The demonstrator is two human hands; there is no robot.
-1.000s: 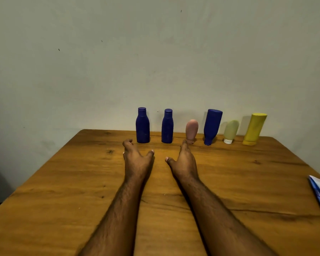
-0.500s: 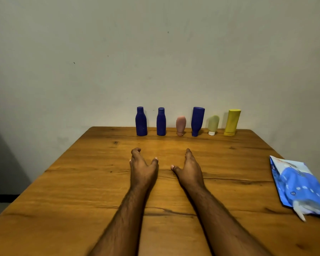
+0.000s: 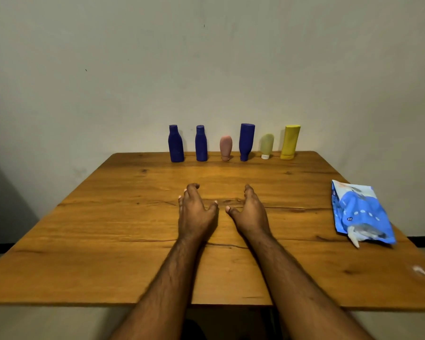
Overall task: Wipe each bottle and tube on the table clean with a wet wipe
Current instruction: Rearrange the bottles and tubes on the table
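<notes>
Six containers (image 3: 247, 141) upright, three cap-down

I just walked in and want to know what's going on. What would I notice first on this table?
First, two bare hands, the left hand and the right hand, stretched out over the middle of the brown wooden table, holding nothing. Behind them, against the wall, stands a row of six containers, from a dark blue plastic bottle on the left to a yellow plastic tube on the right. A blue wet wipe packet lies near the right edge.
</notes>
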